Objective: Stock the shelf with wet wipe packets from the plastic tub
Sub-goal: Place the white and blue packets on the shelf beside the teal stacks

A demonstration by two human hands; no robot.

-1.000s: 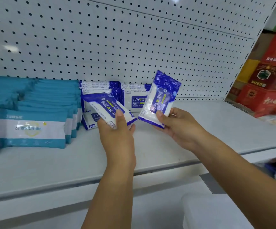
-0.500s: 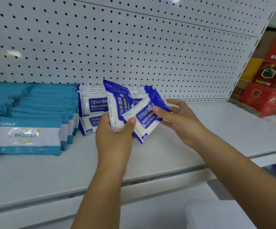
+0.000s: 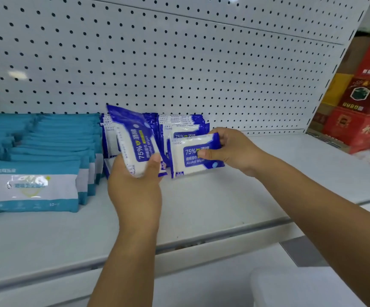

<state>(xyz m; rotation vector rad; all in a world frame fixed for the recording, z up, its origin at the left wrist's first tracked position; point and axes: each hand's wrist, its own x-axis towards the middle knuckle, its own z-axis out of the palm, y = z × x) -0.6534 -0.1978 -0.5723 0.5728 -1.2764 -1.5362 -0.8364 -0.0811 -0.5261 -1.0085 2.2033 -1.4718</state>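
A blue-and-white alcohol wipe packet (image 3: 196, 156) stands on edge on the white shelf (image 3: 201, 207), at the front of a row of matching packets (image 3: 186, 122), pinched between the thumb and fingers of the right hand (image 3: 232, 149). Just to its left, the left hand (image 3: 135, 191) grips a second packet (image 3: 135, 138), tilted upright. Teal packets (image 3: 46, 151) line the shelf's left side below a pegboard panel (image 3: 179, 63); red boxes (image 3: 361, 120) sit far right.

White pegboard back panel (image 3: 179, 52); red cartons (image 3: 361, 125) stacked far right.
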